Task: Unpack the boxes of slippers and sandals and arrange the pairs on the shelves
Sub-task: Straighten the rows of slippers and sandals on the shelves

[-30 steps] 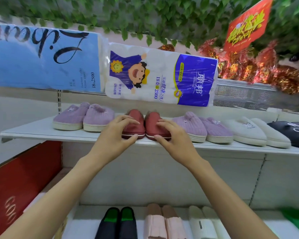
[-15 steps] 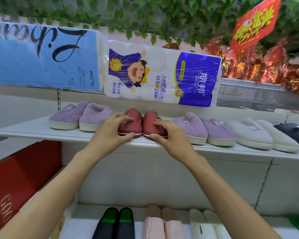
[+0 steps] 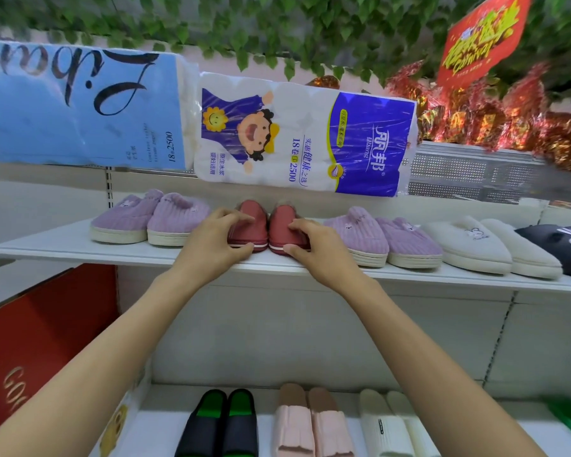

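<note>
A pair of dark red slippers stands side by side on the white upper shelf [image 3: 80,245], toes toward me. My left hand [image 3: 211,245] grips the left red slipper [image 3: 253,214], fingers curled over its top and thumb at its front sole. My right hand [image 3: 317,249] grips the right red slipper [image 3: 282,222] the same way. Purple slipper pairs flank them: one pair on the left [image 3: 152,222], one on the right [image 3: 383,239]. Further right sit a white pair [image 3: 488,249] and a black pair [image 3: 561,249].
Packs of toilet paper, blue [image 3: 80,107] and white-purple [image 3: 304,133], overhang the slippers from the shelf above. A red carton [image 3: 37,341] stands at lower left. The lower shelf [image 3: 155,423] holds black-green [image 3: 221,423], pink [image 3: 310,423] and white [image 3: 389,427] sandals.
Both hands stay on the red pair, which sits slightly closer together and squarer to the shelf's front edge. The camera view has shifted a little.
</note>
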{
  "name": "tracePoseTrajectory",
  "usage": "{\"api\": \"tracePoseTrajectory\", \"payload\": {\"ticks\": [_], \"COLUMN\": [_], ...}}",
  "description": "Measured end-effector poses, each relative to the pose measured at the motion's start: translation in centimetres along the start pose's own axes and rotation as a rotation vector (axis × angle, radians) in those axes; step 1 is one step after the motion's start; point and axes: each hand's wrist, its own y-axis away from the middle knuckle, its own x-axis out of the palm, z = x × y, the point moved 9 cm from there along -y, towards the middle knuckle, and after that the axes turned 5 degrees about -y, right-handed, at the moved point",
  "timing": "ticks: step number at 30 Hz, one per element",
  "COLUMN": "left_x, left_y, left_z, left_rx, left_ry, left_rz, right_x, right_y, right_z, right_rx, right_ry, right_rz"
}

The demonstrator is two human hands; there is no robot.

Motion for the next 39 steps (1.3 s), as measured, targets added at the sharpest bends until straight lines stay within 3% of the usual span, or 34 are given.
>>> {"api": "tracePoseTrajectory", "payload": {"ticks": [4,7,10,17,25,33,39], "left_x": [-1.1,-0.1,2.3,9.3,11.9,13.7,13.5], "left_y": [1.3,2.1,2.0,-0.4,-1.5,-3.7,-3.5], "left_z": [-5.6,-11.0,-15.1,-16.5,-17.1,-16.0,-16.3], "left_rx": [0.186,0.285,0.341,0.211,0.139,-0.002,-0.005], "left_ry": [0.111,0.337,0.445,0.357,0.115,0.137,0.142], "left_rz": [-0.174,-0.151,-0.106,-0.039,-0.031,0.161,0.102], "right_x": [-3.3,-7.3,-10.9,-14.6,-15.2,-14.0,-13.6], "right_y": [2.2,4.1,5.8,8.3,8.3,5.8,5.3], "right_z": [0.2,-0.5,-3.2,-10.0,-14.8,-17.1,-17.9], "right_rx": [-0.123,-0.224,-0.196,-0.108,-0.021,0.097,0.106], "right_ry": [-0.04,-0.073,-0.104,-0.028,0.043,-0.023,-0.057], "right_rz": [-0.121,-0.216,-0.261,-0.211,-0.14,0.006,0.014]}}
